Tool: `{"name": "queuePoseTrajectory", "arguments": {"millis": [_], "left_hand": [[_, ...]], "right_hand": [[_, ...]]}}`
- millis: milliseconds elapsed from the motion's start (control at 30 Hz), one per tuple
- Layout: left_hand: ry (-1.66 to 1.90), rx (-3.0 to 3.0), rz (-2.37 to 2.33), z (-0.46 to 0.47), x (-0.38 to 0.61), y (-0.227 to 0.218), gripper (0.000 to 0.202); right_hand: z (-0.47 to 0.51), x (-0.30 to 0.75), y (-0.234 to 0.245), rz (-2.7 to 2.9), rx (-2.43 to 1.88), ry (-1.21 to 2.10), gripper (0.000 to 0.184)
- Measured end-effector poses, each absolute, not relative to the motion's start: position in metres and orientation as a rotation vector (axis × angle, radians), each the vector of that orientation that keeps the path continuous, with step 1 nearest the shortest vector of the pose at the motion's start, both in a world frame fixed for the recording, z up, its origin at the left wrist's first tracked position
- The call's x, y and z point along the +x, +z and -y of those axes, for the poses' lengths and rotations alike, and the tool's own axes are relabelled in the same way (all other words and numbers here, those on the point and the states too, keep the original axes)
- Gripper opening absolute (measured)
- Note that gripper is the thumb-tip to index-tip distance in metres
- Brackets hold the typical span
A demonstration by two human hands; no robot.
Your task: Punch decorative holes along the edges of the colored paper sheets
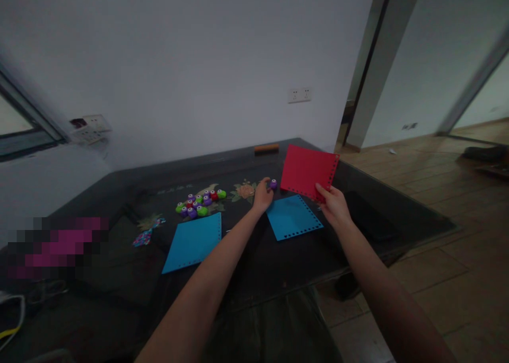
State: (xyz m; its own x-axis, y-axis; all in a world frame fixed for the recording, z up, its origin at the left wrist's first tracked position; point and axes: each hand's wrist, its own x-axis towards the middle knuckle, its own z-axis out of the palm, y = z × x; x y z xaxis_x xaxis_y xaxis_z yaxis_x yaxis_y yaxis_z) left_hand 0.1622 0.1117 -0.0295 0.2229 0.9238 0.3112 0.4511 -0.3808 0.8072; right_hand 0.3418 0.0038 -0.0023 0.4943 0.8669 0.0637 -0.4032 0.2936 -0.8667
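The fingers of a person's left hand (pixel 262 195) curl beside a purple ball (pixel 273 184) on a dark table (pixel 258 270); whether they grip it cannot be told. The right hand (pixel 336 206) is clamped on the lower right part of a red sheet (pixel 308 169), thumb across its face, the other fingers largely hidden behind. Coarse pixel blocks mask a pink object (pixel 66 244) at far left, a white cord (pixel 23 310) is cut off at the picture's edge, and the left forearm (pixel 217 273) covers a corner of one blue sheet (pixel 194 240). The red sheet, plain and flat, is raised above the table, small dark holes lining its right and lower edges. A second blue sheet (pixel 293 216), also holed, lies between the hands. The ball bears a pale spot; a cluster of purple, green and red balls (pixel 192 212) sits farther left.
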Motion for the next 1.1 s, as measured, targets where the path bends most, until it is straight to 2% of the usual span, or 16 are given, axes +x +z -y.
{"name": "queuePoseTrajectory", "arguments": {"millis": [100,233,367,767,1100], "left_hand": [[1.041,2.107,-1.120,-0.082,0.145,-0.023,0.043],[0.808,2.387,-1.023,-0.030,0.123,-0.020,0.036],[0.693,2.480,-1.072,0.003,0.110,-0.027,0.044],[0.344,2.804,-1.236,0.017,0.096,-0.021,0.047],[0.413,2.768,-1.451,0.004,0.090,-0.006,0.033]], "right_hand": [[-0.003,0.341,-0.002,0.593,-0.913,0.932,0.016],[-0.004,0.342,-0.005,0.624,-0.926,0.936,0.016],[-0.007,0.345,-0.009,0.606,-0.918,0.935,0.017],[-0.007,0.348,-0.013,0.689,-0.949,0.868,0.027],[-0.001,0.346,-0.014,0.932,-1.202,1.092,0.033]]}}
